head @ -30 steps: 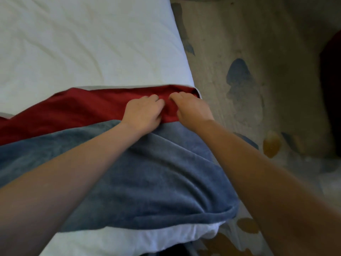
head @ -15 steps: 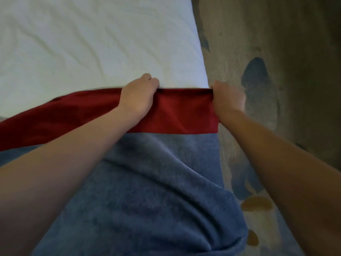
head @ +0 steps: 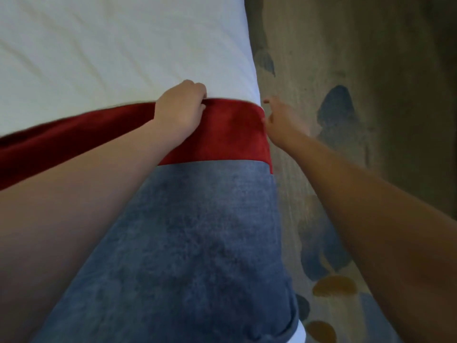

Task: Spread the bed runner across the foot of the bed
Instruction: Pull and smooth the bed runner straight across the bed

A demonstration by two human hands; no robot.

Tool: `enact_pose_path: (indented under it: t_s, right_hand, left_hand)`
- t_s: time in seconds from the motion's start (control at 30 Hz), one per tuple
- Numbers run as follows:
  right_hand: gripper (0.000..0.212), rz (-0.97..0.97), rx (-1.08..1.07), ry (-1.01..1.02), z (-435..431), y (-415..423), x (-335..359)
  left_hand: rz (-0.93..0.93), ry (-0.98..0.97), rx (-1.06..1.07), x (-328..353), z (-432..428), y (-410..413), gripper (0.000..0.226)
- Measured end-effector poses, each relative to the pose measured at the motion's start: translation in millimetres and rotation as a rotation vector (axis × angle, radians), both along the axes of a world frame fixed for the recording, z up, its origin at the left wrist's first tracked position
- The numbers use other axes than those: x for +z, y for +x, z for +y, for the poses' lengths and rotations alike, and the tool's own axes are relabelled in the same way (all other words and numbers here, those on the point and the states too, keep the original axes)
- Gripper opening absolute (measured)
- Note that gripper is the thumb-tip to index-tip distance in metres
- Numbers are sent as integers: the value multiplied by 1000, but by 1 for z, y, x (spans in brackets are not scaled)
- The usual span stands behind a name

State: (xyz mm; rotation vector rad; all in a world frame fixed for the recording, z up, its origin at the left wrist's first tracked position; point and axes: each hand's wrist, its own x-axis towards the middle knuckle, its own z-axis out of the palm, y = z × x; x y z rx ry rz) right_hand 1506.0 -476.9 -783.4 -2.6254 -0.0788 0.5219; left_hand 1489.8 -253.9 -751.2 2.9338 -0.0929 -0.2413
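Already the bed runner (head: 217,219) lies flat over this end of the bed (head: 123,45), its red band square to the mattress side. The left grip (head: 181,107) curls round the band's far edge. The right grip (head: 282,122) sits at the runner's end, fingers loose; whether it pinches cloth I cannot tell. Leftward the band looks rumpled and likely needs straightening.

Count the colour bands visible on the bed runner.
2: a red band along the far side, gripped by the left hand, and a blue band nearer the camera. Others may lie out of frame.
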Motion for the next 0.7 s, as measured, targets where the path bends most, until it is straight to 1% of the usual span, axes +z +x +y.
enact_pose_path:
  t_s: [0.07,0.13,0.23,0.33,0.47,0.7]
  right_hand:
    - [42,-22,71,-31,6,-5,-1]
    - [40,-45,140,-112,13,-10,-1]
    - [36,-171,145,-214,23,-20,5]
    - [39,-260,210,-246,34,-31,18]
    - [44,-290,298,-243,51,-46,40]
    - [45,-294,315,-320,91,-104,63]
  left_hand:
    - [-14,0,12,0,2,-2,24]
    - [-40,19,24,2,1,-5,25]
    - [-138,70,35,12,-3,-18,29]
    - [-200,122,-29,22,-4,-34,34]
    - [-203,136,-37,34,7,-55,37]
    - [-204,95,-46,47,44,-113,35]
